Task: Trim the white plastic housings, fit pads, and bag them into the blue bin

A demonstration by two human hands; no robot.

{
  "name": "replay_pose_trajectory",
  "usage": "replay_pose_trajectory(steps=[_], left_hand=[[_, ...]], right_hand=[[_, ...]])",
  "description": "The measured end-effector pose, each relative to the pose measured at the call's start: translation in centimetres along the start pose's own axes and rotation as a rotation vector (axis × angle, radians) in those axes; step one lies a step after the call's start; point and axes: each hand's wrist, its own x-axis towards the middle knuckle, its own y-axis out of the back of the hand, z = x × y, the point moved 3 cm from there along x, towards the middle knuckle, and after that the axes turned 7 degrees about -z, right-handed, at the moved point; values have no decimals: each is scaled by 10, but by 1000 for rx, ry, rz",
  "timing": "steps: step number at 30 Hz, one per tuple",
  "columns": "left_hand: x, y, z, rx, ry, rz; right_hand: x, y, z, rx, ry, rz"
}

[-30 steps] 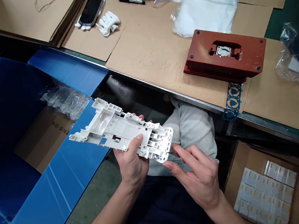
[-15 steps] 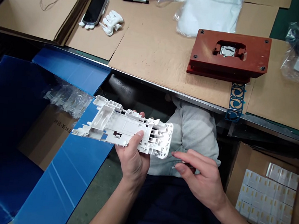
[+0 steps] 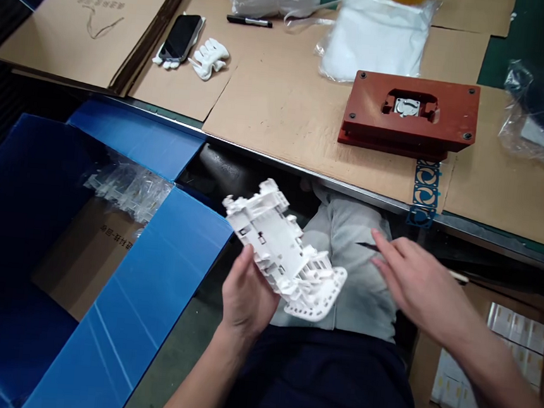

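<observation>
A white molded plastic frame (image 3: 278, 236), full of slots and ribs, is tilted above my lap. My left hand (image 3: 247, 294) grips its lower left side, thumb on the near edge and the other fingers hidden beneath. To the right, apart from the frame, my right hand (image 3: 413, 276) pinches a slim tool (image 3: 367, 245) with a dark pointed tip. The tip points left toward the frame, and a pale end sticks out behind the hand. Its exact kind I cannot make out.
A blue box (image 3: 152, 270) stands open at left, with bagged parts (image 3: 130, 188) inside. On the bench are a red-brown fixture (image 3: 407, 130), a phone (image 3: 180, 37), a white glove (image 3: 209, 57) and a marker (image 3: 248, 21). A carton at lower right holds pale pieces (image 3: 458, 388).
The plastic frame has been turned, its rounded end swinging down and right and its other end rising. My right hand has moved up and right, away from the frame, with the tool.
</observation>
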Motion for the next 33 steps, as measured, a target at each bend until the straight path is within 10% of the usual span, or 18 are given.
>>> replay_pose_trajectory(steps=[11, 33], left_hand=[[-32, -14, -16, -232, 655, -220], [-35, -27, -9, 55, 747, -221]], right_hand=[[45, 79, -7, 21, 478, -5], [57, 72, -17, -109, 625, -52]])
